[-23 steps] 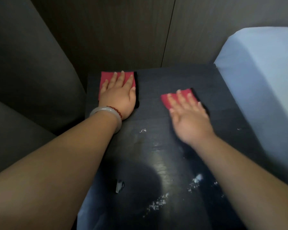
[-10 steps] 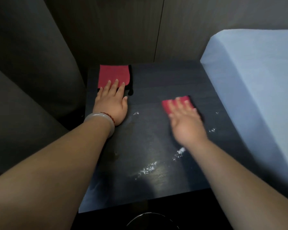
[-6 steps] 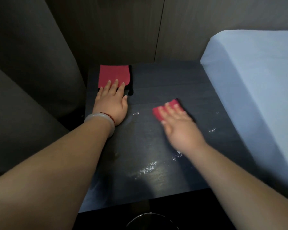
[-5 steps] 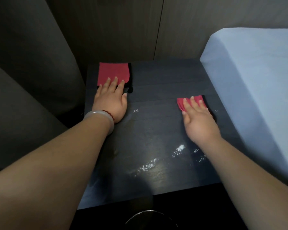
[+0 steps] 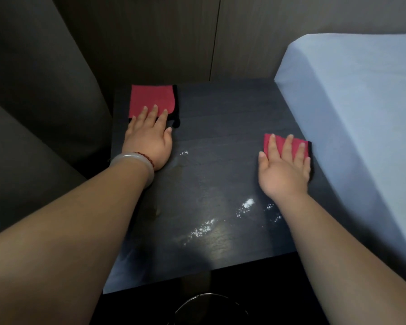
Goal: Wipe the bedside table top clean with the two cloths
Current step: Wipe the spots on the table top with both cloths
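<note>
A dark bedside table top (image 5: 220, 118) fills the middle of the view. One red cloth with a black edge (image 5: 154, 98) lies flat at its far left corner. My left hand (image 5: 148, 140) rests flat with its fingertips on that cloth's near edge. A second red cloth (image 5: 279, 144) lies near the table's right edge, and my right hand (image 5: 284, 171) presses flat on top of it, fingers spread. White specks and smears (image 5: 206, 228) lie on the near part of the top, with a small patch (image 5: 184, 153) by my left hand.
A bed with a light blue sheet (image 5: 361, 113) stands tight against the table's right side. Dark upholstery (image 5: 33, 102) is on the left, a wood-panel wall (image 5: 174, 36) behind. A round dark rim (image 5: 209, 299) shows below the table's near edge.
My right hand has slid its cloth left and then right, ending near the bed-side edge. My left hand and its cloth have stayed in place at the far left corner.
</note>
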The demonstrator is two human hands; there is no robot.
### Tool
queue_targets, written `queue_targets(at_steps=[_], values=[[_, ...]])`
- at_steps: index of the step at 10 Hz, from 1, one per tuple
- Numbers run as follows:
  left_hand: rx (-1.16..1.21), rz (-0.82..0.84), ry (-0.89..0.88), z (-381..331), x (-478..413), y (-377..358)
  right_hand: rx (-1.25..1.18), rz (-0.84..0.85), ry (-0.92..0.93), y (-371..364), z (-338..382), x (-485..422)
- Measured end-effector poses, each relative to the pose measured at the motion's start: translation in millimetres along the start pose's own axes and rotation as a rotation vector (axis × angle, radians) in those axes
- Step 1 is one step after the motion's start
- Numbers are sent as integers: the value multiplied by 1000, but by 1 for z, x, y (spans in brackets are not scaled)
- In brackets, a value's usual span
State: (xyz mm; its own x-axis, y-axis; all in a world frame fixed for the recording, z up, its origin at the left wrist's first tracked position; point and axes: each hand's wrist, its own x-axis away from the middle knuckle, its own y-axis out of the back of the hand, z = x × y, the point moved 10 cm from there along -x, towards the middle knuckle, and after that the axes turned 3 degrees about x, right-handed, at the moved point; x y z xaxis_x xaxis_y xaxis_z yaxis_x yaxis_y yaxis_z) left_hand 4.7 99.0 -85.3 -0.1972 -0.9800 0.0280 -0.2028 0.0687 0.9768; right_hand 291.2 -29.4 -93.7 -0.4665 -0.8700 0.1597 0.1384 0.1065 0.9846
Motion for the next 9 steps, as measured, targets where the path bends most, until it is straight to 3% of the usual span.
queue_targets(at_steps=[2,3,4,5,6,7,9], values=[[2,5,4,0,0,1,21,66,377,-7,78,23],[0,-2,-9,-1,0,1,48,79,293,-1,35,-3],[11,-19,-10,-1,1,1,5,98,34,4,-12,-28],[1,-18,-4,-2,1,0,-36,101,69,-2,33,-12],[-7,-35,12,-1,2,3,-52,59,393,-9,109,37],[-2,-76,-19,-7,6,7,-23,70,499,-10,108,39],[-74,23,-24,-11,8,5,-60,91,65,-2,14,-7]])
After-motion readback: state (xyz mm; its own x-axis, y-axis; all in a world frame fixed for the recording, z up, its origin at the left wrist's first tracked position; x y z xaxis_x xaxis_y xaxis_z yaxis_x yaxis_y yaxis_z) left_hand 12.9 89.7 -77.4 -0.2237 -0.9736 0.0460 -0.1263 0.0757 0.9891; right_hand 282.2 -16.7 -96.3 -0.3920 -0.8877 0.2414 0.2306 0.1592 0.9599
